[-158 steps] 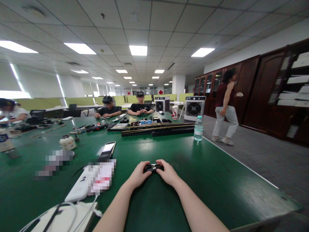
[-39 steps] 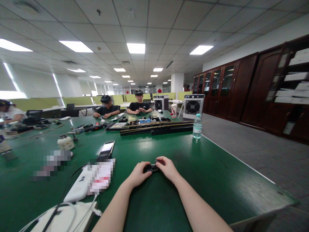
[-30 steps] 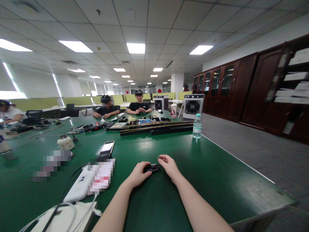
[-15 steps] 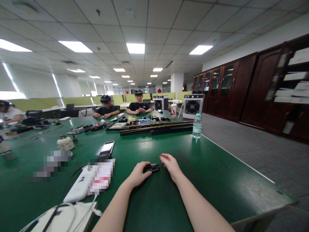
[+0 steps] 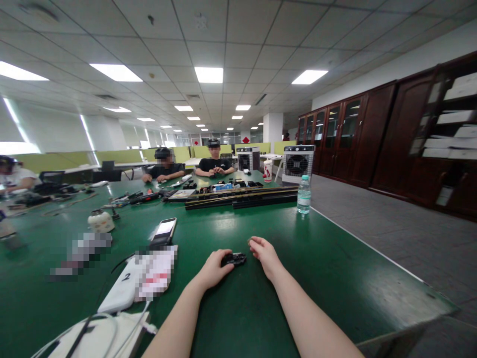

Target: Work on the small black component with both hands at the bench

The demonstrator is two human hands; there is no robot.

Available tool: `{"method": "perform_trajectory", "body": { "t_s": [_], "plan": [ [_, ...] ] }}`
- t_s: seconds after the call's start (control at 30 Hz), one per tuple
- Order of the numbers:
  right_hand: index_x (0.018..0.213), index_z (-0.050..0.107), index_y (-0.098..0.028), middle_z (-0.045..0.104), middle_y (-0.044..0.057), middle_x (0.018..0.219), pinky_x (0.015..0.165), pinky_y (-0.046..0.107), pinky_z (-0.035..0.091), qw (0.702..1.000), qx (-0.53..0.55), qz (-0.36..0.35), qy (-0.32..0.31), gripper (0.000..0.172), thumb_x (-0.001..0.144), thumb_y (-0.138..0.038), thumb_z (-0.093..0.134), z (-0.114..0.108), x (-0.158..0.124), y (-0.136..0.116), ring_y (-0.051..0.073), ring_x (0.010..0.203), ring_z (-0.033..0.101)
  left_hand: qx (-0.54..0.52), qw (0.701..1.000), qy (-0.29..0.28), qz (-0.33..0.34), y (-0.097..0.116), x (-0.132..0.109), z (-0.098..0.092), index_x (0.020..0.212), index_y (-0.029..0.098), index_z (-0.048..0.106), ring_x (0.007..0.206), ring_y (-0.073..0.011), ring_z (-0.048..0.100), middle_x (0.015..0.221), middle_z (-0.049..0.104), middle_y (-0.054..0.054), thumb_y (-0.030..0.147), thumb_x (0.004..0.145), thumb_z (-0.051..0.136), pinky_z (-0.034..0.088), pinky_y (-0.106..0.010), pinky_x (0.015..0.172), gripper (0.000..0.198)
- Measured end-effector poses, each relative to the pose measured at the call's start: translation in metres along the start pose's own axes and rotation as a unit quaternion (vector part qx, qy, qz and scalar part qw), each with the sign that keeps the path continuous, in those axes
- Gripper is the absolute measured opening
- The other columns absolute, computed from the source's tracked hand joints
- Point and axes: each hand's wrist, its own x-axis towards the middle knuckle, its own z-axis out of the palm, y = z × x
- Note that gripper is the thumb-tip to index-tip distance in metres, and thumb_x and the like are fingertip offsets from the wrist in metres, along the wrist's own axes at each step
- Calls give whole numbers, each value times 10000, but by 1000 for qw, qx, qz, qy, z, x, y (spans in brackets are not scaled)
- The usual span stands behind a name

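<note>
A small black part with fine detail on its upper face [image 5: 236, 258] lies on the green table [image 5: 238, 318]. My left hand [image 5: 215, 268] grips its left end between thumb and fingers. To the right, a short gap away from the part, my right hand [image 5: 263, 252] is closed in a pinch just above the table. A tiny thing seems to show at its fingertips, too small to name.
Left of my arms lie a white power bank marked 2 [image 5: 121, 283], a phone [image 5: 166, 228] and cables. Long black rails [image 5: 242, 199] cross the table ahead, beside a water bottle [image 5: 304, 195]. Two people [image 5: 215, 163] sit at the far side.
My right hand has shifted very slightly to the right, away from the black part. My left hand has stayed in place on it.
</note>
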Motion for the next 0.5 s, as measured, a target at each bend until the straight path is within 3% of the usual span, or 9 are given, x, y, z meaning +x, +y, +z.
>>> {"method": "perform_trajectory", "body": {
  "t_s": [0.5],
  "plan": [
    [943, 596, -170, 670, 73, 915, 650, 269, 446, 999, 36, 5, -5, 375, 628, -371, 633, 0, 1, 2, 165, 762, 613, 0, 1000, 0, 3, -1, 0, 0, 1149, 174, 568, 1062, -239, 533, 1135, 608, -85, 248, 719, 589, 392, -356, 959, 437]
  ]
}}
